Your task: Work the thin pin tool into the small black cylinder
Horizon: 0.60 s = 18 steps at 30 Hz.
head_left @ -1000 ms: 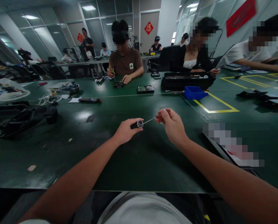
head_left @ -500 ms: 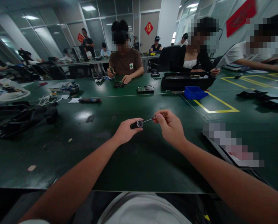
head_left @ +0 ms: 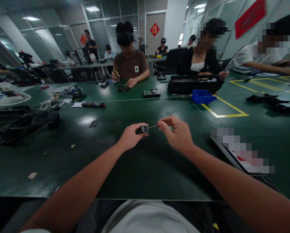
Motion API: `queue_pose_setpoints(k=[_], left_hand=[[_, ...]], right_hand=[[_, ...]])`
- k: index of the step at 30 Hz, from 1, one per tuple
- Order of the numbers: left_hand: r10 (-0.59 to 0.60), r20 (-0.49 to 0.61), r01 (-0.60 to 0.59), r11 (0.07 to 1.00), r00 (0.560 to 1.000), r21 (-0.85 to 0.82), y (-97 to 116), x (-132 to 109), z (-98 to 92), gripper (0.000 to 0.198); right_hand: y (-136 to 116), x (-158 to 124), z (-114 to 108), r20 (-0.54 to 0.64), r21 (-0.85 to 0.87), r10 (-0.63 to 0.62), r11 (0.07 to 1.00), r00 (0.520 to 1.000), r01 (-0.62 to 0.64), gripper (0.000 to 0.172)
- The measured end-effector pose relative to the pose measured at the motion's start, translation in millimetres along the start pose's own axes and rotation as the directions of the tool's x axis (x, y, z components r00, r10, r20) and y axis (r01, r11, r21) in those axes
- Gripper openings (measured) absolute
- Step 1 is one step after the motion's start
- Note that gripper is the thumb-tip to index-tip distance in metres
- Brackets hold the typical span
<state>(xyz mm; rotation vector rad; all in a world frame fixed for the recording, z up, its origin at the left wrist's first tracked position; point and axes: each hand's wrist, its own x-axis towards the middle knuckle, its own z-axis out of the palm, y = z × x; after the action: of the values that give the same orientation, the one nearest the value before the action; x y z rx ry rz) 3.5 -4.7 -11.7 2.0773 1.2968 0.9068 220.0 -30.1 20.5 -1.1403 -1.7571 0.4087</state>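
Observation:
Above the green table (head_left: 135, 174), my left hand (head_left: 129, 137) grips a short black cylinder (head_left: 141, 129) with a pale round end that faces right. My right hand (head_left: 176, 134) pinches the reddish handle of a thin metal tool (head_left: 162, 123) between thumb and fingers. The tool's slim shaft points left, and its tip sits at the cylinder's pale end. Both hands hover a little over the table top, close together.
A blue bin (head_left: 202, 96) and a long black case (head_left: 194, 83) lie beyond on the right, by yellow floor-style tape lines (head_left: 228, 114). Black gear (head_left: 28, 123) and cables sit left. A flat dark device (head_left: 242, 158) lies by my right forearm. Several people work across the table.
My right hand has moved left toward the cylinder, so less of the thin shaft shows between the hands. My left hand has stayed where it was.

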Motion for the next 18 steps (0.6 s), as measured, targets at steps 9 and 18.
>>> queue_pose_setpoints(k=[9, 18], left_hand=[[-0.011, -0.008, 0.011, 1.000, 1.000, -0.008, -4.9, 0.7, 0.8, 0.041], [0.001, -0.022, -0.001, 1.000, 1.000, -0.012, -5.6, 1.7, 0.6, 0.039]], right_hand=[[0.9, -1.6, -1.0, 0.115, 0.010, -0.047, 0.999, 0.992, 0.047, 0.020], [5.2, -0.8, 4.0, 0.111, 0.065, 0.018, 0.998, 0.994, -0.025, 0.019]])
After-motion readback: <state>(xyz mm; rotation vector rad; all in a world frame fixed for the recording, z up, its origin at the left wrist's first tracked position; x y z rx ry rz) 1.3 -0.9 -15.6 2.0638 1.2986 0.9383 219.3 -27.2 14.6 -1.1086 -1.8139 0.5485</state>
